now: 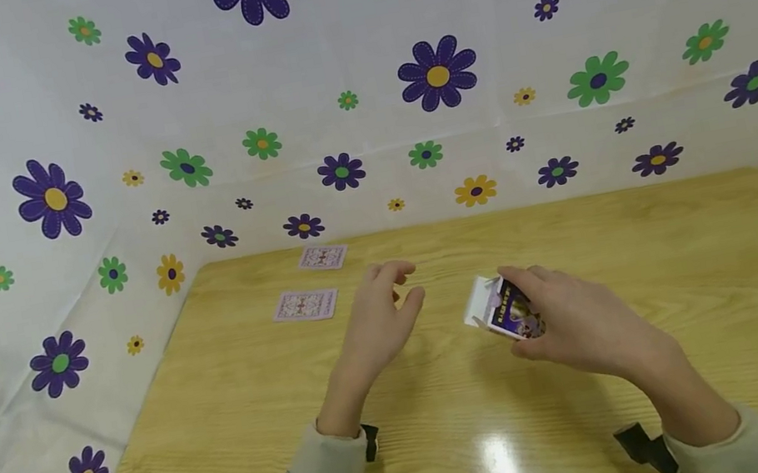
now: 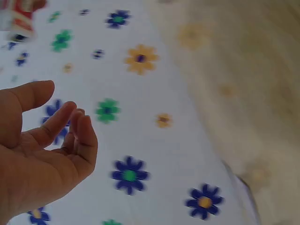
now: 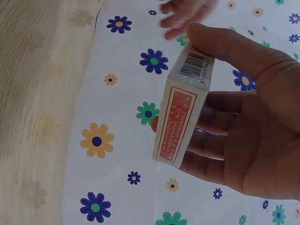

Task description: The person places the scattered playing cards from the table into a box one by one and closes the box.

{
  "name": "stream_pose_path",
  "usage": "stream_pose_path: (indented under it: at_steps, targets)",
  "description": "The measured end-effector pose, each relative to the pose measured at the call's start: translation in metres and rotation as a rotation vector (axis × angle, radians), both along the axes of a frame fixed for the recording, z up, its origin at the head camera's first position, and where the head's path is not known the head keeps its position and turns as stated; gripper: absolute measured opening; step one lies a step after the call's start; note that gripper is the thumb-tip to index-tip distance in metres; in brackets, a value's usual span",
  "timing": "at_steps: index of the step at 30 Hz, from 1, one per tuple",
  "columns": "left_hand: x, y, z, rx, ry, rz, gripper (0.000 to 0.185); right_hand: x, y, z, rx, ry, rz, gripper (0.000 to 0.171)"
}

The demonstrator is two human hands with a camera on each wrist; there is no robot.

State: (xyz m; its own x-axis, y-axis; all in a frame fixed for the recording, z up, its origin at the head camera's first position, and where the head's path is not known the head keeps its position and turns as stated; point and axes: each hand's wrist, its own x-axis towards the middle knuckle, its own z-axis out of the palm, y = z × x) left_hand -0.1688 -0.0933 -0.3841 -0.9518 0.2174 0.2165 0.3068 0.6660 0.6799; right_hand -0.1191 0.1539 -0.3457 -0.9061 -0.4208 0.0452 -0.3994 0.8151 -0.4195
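My right hand grips a small card box above the middle of the wooden table. In the right wrist view the card box shows a red panel and a barcode, with the thumb on top and the fingers curled under it. My left hand hovers to the left of the box, holding nothing, with its fingers loosely bent. Two face-down playing cards lie at the far left of the table.
A white cloth with purple, green and yellow flowers covers the back and side walls round the table. The table's right half and near edge are bare wood, with a glare spot near the front.
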Motion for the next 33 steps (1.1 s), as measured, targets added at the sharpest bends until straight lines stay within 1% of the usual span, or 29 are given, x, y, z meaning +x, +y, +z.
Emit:
stream_pose_path:
  at_steps: [3,6,9,12,15,17,20,22,24,29,32,33]
  targets:
    - [-0.017,-0.018,-0.016,-0.083,-0.099,0.067,0.043,0.0,0.0,-0.001,0.001,-0.007,-0.004,0.085]
    - [-0.032,-0.037,-0.027,-0.234,-0.199,0.133,0.053,0.0,0.0,-0.001,-0.001,-0.007,-0.004,0.086]
    - [-0.042,-0.052,-0.031,-0.367,-0.284,0.167,0.062,0.0,0.001,-0.001,0.0,-0.009,-0.002,0.085]
    - [-0.05,-0.063,-0.033,-0.446,-0.339,0.169,0.067,0.0,0.001,-0.001,0.0,-0.014,-0.004,0.085]
    - [-0.058,-0.073,-0.035,-0.472,-0.381,0.183,0.068,0.0,0.001,-0.001,-0.005,-0.018,-0.005,0.085]
    - [-0.062,-0.081,-0.037,-0.474,-0.419,0.198,0.068,0.0,0.001,-0.002,-0.007,-0.016,-0.002,0.085]
    - [-0.066,-0.092,-0.036,-0.457,-0.471,0.207,0.07,-0.001,0.001,-0.003,-0.008,-0.018,-0.001,0.085]
    - [-0.069,-0.098,-0.036,-0.447,-0.484,0.193,0.069,-0.001,0.001,-0.003,-0.004,-0.02,-0.006,0.085]
    - [-0.072,-0.103,-0.034,-0.429,-0.482,0.184,0.064,-0.001,0.001,-0.003,-0.006,-0.023,-0.013,0.085]
    - [-0.084,-0.116,-0.036,-0.41,-0.459,0.192,0.042,-0.001,0.003,-0.003,-0.015,-0.012,-0.011,0.084]
    - [-0.088,-0.124,-0.039,-0.397,-0.433,0.215,0.039,0.0,0.003,-0.002,-0.014,-0.005,-0.01,0.085]
    - [-0.089,-0.126,-0.039,-0.394,-0.429,0.233,0.042,0.0,0.004,-0.002,-0.013,-0.004,-0.011,0.085]
